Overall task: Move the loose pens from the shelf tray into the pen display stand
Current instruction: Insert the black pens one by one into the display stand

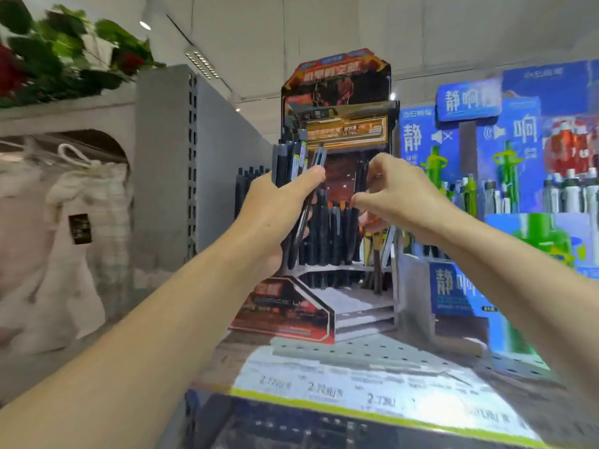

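Holding a bundle of pens (293, 163) upright at frame centre-left, left hand (278, 215) is clamped on them. Right hand (392, 192) pinches at a pen, nearer the pen display stand (340, 196) slots (blurred), just behind both hands.

Motion blur is smearing the lettering on the pen display stand (337, 92) and the shelf's price labels (324, 388). The left hand (275, 212) is covering the lower barrels of its pen bundle (293, 157). The right hand (392, 196) is hiding whatever its fingertips are pinching.
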The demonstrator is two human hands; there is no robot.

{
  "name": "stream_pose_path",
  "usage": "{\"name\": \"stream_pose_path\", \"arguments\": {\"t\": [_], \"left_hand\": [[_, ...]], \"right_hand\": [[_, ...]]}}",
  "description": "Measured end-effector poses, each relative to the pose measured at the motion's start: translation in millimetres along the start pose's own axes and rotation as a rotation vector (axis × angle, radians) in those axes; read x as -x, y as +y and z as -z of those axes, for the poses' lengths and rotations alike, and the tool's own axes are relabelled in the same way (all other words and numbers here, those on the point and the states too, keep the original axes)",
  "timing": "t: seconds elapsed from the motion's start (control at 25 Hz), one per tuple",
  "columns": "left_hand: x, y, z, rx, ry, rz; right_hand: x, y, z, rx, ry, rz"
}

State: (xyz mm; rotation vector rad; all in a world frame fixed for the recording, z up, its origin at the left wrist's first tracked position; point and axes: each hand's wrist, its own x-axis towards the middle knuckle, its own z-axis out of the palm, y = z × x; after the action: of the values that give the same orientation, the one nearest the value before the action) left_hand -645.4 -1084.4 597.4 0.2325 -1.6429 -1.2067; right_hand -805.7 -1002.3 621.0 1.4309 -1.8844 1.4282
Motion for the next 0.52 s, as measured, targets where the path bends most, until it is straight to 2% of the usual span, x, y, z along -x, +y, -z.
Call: {"name": "stream_pose_path", "arguments": {"t": [0.28,0.52], "left_hand": [[-27.9,-6.5,13.0,0.094,-0.075,-0.057],[-35.9,-4.4,32.5,0.073,-0.084,-0.076]], "right_hand": [[-20.7,1.0,-14.2,-0.056,-0.099,-0.001],[-23.7,-17.6,-36.2,-0.132,-0.173,0.000]]}}
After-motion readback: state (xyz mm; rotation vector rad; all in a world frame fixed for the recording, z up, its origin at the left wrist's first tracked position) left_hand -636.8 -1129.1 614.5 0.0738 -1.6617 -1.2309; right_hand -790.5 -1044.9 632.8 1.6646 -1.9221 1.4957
